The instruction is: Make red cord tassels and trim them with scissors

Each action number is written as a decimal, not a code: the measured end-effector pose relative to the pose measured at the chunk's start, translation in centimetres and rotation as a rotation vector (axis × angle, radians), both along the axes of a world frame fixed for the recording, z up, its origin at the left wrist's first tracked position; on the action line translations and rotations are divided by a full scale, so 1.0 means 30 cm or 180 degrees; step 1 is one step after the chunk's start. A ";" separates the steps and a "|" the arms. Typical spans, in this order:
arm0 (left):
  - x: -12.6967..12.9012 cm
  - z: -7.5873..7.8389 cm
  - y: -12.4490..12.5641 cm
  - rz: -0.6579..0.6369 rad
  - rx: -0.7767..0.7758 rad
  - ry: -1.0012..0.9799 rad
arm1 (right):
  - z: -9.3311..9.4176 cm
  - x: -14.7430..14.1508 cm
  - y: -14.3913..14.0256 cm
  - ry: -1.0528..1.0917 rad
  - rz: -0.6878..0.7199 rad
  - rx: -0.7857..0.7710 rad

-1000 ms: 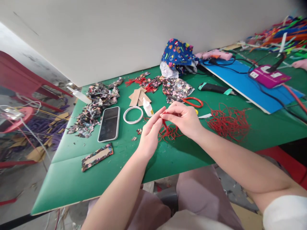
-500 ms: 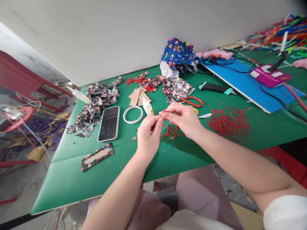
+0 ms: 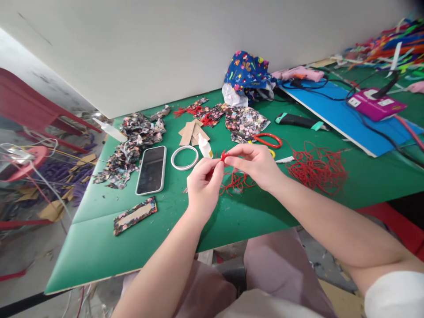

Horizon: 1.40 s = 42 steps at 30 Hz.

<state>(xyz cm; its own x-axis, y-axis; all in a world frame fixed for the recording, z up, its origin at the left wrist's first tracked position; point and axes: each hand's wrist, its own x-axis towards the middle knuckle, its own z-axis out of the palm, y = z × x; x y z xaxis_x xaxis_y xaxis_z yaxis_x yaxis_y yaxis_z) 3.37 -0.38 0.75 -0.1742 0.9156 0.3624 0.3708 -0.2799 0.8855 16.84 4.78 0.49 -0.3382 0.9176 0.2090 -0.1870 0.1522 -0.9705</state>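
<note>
A small bundle of red cord [image 3: 224, 156] is pinched between both hands above the green table [image 3: 185, 225]. My left hand [image 3: 204, 181] grips it from below with thumb and forefinger. On its other side, the fingertips of my right hand [image 3: 255, 163] close on the same bundle. Loose red strands [image 3: 236, 183] lie beneath the hands. Just behind them stand a small white glue bottle [image 3: 205, 146] and scissors with red handles [image 3: 269, 140], partly hidden. To the right rests a tangled heap of red cord [image 3: 318, 170].
On the left are a phone [image 3: 151, 170], a white tape ring [image 3: 184, 167], a floral-covered strip [image 3: 135, 215] and crumpled floral fabric [image 3: 142, 128]. Cardboard pieces [image 3: 188, 134] lie further back. A utility knife [image 3: 300, 121], a blue board [image 3: 347, 119] and a purple power socket [image 3: 376, 104] occupy the right.
The red bundle now shows more plainly, its short ends standing up between the fingertips. Both hands keep their pinch and have barely moved. The view has shifted slightly.
</note>
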 end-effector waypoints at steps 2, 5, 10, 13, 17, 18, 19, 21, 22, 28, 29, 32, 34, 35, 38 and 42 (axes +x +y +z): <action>0.000 0.002 0.000 0.0009 0.0042 0.0064 | 0.002 -0.001 0.000 0.0007 -0.0037 0.0025; 0.000 0.001 0.000 0.0013 0.0019 0.0023 | 0.006 -0.001 0.001 -0.0022 -0.0006 0.0020; -0.004 -0.004 -0.001 0.0021 -0.0148 -0.0214 | 0.010 0.003 0.000 -0.0022 0.0111 -0.0057; -0.006 -0.006 0.000 -0.0006 -0.0208 -0.0341 | 0.009 0.007 -0.002 0.0191 0.0321 -0.0221; -0.006 -0.008 0.001 -0.0079 -0.0339 -0.0524 | 0.005 0.007 0.000 0.0273 0.0375 -0.0424; -0.006 -0.008 0.002 -0.0104 -0.0363 -0.0570 | 0.003 0.006 0.002 0.0232 0.0339 -0.0427; -0.005 -0.008 0.002 -0.0130 -0.0379 -0.0621 | 0.002 0.005 0.003 0.0183 0.0305 -0.0423; -0.004 -0.009 0.003 -0.0186 -0.0394 -0.0716 | 0.000 0.004 0.005 0.0108 0.0272 -0.0404; -0.004 -0.009 0.004 -0.0205 -0.0401 -0.0749 | -0.001 0.003 0.005 0.0094 0.0274 -0.0396; -0.009 -0.008 0.012 -0.0190 -0.0453 -0.0754 | 0.007 0.006 -0.003 -0.0026 0.0169 -0.0130; -0.010 -0.008 0.013 -0.0183 -0.0471 -0.0738 | 0.008 0.006 -0.005 -0.0069 0.0134 -0.0073; -0.011 -0.010 0.014 -0.0161 -0.0508 -0.0709 | 0.012 0.005 -0.007 -0.0112 0.0084 0.0017; -0.011 -0.012 0.014 -0.0160 -0.0515 -0.0712 | 0.014 0.004 -0.007 -0.0088 0.0075 0.0019; -0.011 -0.012 0.014 -0.0161 -0.0517 -0.0714 | 0.015 0.004 -0.007 -0.0078 0.0073 0.0006; -0.011 -0.014 0.014 -0.0163 -0.0512 -0.0725 | 0.017 0.002 -0.006 -0.0063 0.0056 -0.0025; -0.009 -0.014 0.013 -0.0158 -0.0480 -0.0740 | 0.018 0.002 -0.007 -0.0055 0.0051 0.0002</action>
<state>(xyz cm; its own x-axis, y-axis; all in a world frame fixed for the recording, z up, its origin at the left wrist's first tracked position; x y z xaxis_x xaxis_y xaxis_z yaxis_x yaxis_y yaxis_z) 3.08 0.02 0.33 -0.1905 0.9656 0.1769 0.1419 -0.1512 0.9783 16.89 4.57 1.02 -0.3565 0.9119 0.2036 -0.1726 0.1499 -0.9735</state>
